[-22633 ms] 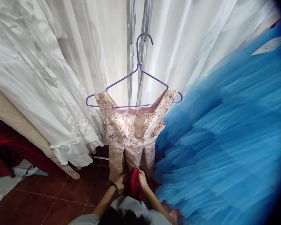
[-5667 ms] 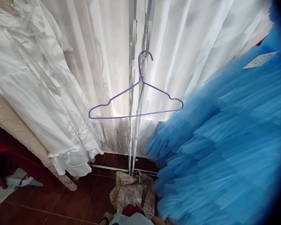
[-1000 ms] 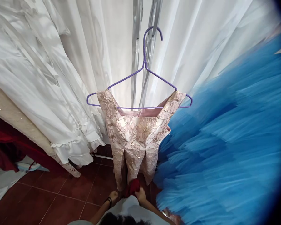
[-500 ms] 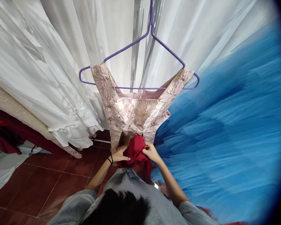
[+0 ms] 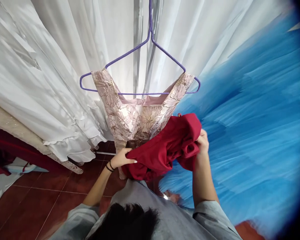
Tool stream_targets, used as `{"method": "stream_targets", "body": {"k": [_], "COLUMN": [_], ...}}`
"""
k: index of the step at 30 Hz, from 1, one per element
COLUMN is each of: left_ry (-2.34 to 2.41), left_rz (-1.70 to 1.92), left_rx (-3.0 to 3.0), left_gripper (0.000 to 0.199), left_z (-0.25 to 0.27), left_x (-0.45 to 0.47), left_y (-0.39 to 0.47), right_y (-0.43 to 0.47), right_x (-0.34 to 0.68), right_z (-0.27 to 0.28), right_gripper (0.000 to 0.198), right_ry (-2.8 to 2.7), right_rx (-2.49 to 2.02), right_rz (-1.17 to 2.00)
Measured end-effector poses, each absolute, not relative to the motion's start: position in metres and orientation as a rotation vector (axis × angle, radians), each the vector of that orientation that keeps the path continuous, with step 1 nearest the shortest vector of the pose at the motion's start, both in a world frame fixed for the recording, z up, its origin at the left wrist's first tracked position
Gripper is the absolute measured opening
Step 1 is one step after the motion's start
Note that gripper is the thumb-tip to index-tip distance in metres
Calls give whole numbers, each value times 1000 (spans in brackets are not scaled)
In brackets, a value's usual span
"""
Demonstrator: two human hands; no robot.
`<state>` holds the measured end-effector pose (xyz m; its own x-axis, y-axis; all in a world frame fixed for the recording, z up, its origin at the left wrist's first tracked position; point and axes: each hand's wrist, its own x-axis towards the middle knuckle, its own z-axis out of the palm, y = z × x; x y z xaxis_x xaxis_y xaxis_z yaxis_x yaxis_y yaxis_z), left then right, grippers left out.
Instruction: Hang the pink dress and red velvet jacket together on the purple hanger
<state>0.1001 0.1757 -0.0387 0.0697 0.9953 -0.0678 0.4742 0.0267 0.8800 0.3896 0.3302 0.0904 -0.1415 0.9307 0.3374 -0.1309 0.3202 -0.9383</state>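
Observation:
A piece of red fabric (image 5: 162, 150), bunched and folded at its right part, stretches between my two hands. Its left end is pinched by my left hand (image 5: 121, 158), thumb on top, with dark bands on the wrist. My right hand (image 5: 202, 141) grips the raised right end, its fingers partly hidden behind the cloth. Behind the fabric hangs a pale pink floral dress (image 5: 140, 120) with gold outlines, its straps over a purple hanger (image 5: 168, 55). The red cloth covers the lower right of the dress front.
White curtains or gowns (image 5: 65, 83) hang at the back and left. A large blue tulle skirt (image 5: 245, 133) fills the right side. Dark red garments (image 5: 22, 146) hang at far left, above a red tiled floor (image 5: 47, 200).
My right hand has moved right and up, pulling the red fabric out wide from a small bunch. My left hand keeps its hold, slightly further left in view.

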Motion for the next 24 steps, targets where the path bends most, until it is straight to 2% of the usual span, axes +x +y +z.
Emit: {"method": "stream_targets", "body": {"k": [3, 6, 8, 11, 14, 15, 18, 20, 21, 24], "left_ry": [1535, 1751, 1887, 1983, 2039, 2011, 1861, 1805, 1802, 1838], "left_rz": [521, 358, 519, 1006, 1586, 1665, 1545, 1432, 1398, 1317], "left_rx": [1704, 1709, 1652, 1511, 1313, 1284, 1325, 1359, 1364, 1373], "left_gripper": [33, 25, 26, 18, 12, 13, 17, 15, 13, 11], "left_z": [-17, -18, -16, 10, 55, 69, 92, 96, 96, 102], "left_x": [86, 83, 81, 76, 75, 78, 89, 96, 97, 94], "left_y": [168, 165, 163, 155, 139, 134, 128, 127, 126, 117], "right_y": [328, 324, 326, 332, 331, 326, 300, 283, 277, 277], "right_x": [402, 402, 402, 409, 414, 410, 373, 336, 318, 281], "right_z": [107, 105, 98, 97, 103, 101, 74, 39, 20, -22], "right_gripper": [12, 8, 8, 9, 23, 35, 86, 101, 97, 54], "right_ry": [-1362, -1328, -1330, -1278, -1167, -1147, -1433, -1969, -2217, -2716], "right_rx": [-803, -832, -869, -920, -807, -760, -713, -749, -776, -916], "right_rz": [961, 781, 713, 567, 220, 63, -243, -121, -4, 478]}}
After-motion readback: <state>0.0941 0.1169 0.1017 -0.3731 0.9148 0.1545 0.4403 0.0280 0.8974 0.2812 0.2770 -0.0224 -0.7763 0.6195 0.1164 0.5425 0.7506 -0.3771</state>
